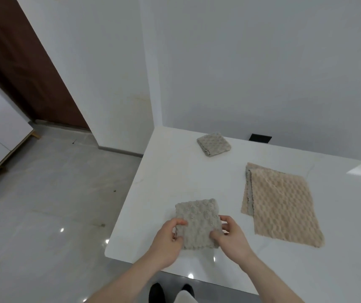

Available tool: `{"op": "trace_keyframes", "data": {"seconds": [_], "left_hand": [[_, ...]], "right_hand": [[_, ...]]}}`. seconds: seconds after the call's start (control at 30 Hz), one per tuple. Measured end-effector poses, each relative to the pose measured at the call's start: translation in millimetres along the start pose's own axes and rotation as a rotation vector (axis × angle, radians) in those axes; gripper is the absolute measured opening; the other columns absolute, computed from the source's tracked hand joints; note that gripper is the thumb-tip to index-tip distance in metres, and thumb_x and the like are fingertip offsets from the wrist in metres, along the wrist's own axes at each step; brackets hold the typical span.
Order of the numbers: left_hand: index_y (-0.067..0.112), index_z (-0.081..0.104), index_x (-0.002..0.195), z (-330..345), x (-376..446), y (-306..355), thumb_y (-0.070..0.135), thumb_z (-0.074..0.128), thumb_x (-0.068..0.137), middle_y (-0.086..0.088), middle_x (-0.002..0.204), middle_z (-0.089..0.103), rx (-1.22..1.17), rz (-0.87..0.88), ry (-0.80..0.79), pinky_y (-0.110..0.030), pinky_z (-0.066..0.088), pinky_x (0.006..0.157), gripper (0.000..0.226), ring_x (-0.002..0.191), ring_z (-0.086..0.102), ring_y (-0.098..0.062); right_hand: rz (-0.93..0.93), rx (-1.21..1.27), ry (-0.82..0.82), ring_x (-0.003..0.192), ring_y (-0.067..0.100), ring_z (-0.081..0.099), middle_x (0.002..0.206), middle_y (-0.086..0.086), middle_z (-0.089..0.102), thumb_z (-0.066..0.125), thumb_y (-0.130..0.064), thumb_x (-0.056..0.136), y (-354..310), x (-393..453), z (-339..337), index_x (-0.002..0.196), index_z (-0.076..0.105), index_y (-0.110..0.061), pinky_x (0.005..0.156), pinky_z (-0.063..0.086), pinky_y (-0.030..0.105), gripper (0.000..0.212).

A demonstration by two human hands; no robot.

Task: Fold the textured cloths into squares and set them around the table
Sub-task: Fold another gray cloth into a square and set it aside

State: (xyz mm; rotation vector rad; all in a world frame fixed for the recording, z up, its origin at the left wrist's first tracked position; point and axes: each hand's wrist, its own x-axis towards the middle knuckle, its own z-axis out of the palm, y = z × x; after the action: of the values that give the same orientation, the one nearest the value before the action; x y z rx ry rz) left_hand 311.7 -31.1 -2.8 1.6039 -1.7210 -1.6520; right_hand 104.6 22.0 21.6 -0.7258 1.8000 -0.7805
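Note:
A grey textured cloth [197, 219], folded to a square, lies near the front left corner of the white table [175, 178]. My left hand [168, 241] pinches its left edge. On the other side, my right hand [229, 235] grips its right edge with curled fingers. A second grey folded square [213, 144] rests at the table's far left. To the right lies a larger beige textured cloth [282, 204], folded once into a long rectangle with a grey layer showing at its left edge.
The table's left edge drops to a glossy grey tiled floor [55, 193]. White walls stand behind the table, with a dark socket plate [260, 138] at the back. A brown door [22, 68] is at the far left.

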Motion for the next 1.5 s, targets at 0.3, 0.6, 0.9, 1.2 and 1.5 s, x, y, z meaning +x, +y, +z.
{"op": "trace_keyframes", "data": {"seconds": [0.3, 0.6, 0.9, 1.2, 1.5], "left_hand": [[0.04, 0.057, 0.124, -41, 1, -16, 0.005, 0.051, 0.096, 0.006, 0.123, 0.058, 0.041, -0.009, 0.047, -0.01, 0.043, 0.061, 0.045, 0.069, 0.057, 0.011], [0.047, 0.054, 0.126, -126, 39, -31, 0.01, 0.051, 0.098, 0.029, 0.133, 0.046, 0.063, 0.046, -0.024, -0.014, 0.05, 0.078, 0.047, 0.097, 0.059, -0.002], [0.05, 0.051, 0.121, -261, 106, -75, 0.002, 0.052, 0.094, 0.01, 0.126, 0.052, 0.213, 0.105, -0.143, -0.007, 0.043, 0.084, 0.055, 0.103, 0.06, -0.011], [0.035, 0.053, 0.139, -264, 132, -57, 0.008, 0.048, 0.096, 0.012, 0.131, 0.048, 0.369, 0.195, -0.364, -0.001, 0.037, 0.075, 0.051, 0.092, 0.054, 0.0], [0.039, 0.05, 0.142, -245, 133, -43, 0.013, 0.05, 0.097, 0.012, 0.138, 0.047, 0.425, 0.215, -0.379, -0.011, 0.044, 0.088, 0.052, 0.103, 0.057, -0.008]], "right_hand": [[-0.047, -0.017, -0.066, 0.09, 0.014, 0.069, 0.106, 0.0, 0.067, 0.067, -0.011, 0.086, -15, 18, 40, 0.124, 0.055, -0.024, 0.061, 0.054, 0.018, 0.042], [-0.05, -0.009, -0.027, 0.089, 0.018, 0.07, 0.106, 0.002, 0.068, 0.067, -0.007, 0.083, -64, 52, 109, 0.122, 0.057, -0.024, 0.06, 0.053, 0.019, 0.043], [-0.01, 0.001, 0.065, 0.087, 0.014, 0.069, 0.105, 0.0, 0.068, 0.066, -0.008, 0.084, -120, 88, 230, 0.121, 0.059, -0.025, 0.061, 0.054, 0.017, 0.042], [0.045, 0.055, 0.248, 0.085, 0.014, 0.07, 0.104, -0.002, 0.07, 0.067, -0.011, 0.086, -114, 68, 231, 0.122, 0.059, -0.027, 0.059, 0.052, 0.017, 0.04], [0.031, 0.064, 0.276, 0.086, 0.014, 0.07, 0.102, -0.004, 0.07, 0.067, -0.01, 0.086, -105, 73, 209, 0.121, 0.061, -0.028, 0.06, 0.051, 0.016, 0.04]]}}
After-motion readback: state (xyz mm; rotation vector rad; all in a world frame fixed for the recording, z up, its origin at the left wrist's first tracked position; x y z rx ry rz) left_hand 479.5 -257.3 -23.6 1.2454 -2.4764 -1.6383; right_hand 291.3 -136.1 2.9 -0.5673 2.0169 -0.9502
